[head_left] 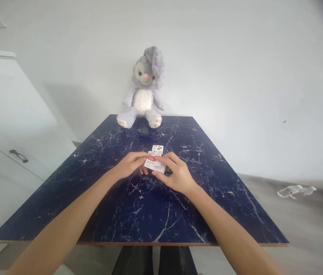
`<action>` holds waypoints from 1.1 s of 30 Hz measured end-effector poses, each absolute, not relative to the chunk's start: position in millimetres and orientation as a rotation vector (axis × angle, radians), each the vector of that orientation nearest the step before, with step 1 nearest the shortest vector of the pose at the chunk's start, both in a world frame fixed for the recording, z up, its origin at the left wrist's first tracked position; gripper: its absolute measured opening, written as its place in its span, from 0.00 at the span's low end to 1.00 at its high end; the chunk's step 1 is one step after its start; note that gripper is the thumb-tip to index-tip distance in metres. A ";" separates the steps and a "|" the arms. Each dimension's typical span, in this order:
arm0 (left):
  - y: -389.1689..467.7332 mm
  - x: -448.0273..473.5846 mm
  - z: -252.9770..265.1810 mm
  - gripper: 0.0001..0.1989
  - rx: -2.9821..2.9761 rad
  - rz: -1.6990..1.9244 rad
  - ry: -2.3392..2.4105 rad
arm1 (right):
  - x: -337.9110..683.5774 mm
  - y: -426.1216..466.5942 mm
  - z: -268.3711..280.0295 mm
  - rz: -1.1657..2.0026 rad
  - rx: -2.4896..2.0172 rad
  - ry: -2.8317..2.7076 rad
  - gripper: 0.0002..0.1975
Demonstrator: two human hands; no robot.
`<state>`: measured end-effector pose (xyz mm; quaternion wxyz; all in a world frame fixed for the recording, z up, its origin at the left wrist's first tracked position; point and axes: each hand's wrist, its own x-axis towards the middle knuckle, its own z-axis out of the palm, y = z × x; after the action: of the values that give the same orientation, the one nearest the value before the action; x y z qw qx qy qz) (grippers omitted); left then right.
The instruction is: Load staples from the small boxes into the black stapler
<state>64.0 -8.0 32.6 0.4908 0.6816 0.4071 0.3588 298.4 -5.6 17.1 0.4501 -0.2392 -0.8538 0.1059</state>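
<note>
A small white and red cardboard box (pixel 154 165) with printed text is between my hands, over the middle of the table. At its far end stands a white printed flap or tab (pixel 157 148). My left hand (pixel 133 164) grips the box's left side, its fingers curled along the edge. From the right, my right hand (pixel 177 172) holds it with the thumb at the near edge and fingers over the top. A small dark patch shows beneath the right fingers; I cannot make out what it is.
The table (pixel 150 214) has a dark blue marbled top. A grey plush rabbit (pixel 144 91) sits at its far edge against the white wall. To the left stands a white cabinet (pixel 9 114) with a dark handle. A clear plastic bottle (pixel 291 191) lies on the floor to the right.
</note>
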 end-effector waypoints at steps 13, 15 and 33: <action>5.7 60.2 15.3 0.15 1.405 1.197 1.103 | 308.6 6.1 15.1 0.294 -0.727 -2.057 0.17; 6.4 58.4 16.7 0.15 1.370 1.221 1.100 | 310.5 6.8 16.7 0.278 -0.753 -2.058 0.17; 10.1 59.5 6.1 0.15 1.390 1.340 1.166 | 312.9 9.5 20.6 0.049 -0.699 -2.148 0.15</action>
<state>59.5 10.1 6.1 0.4285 0.5567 0.4672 0.5368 312.9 9.5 20.6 0.4269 -0.2797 -0.8597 0.0196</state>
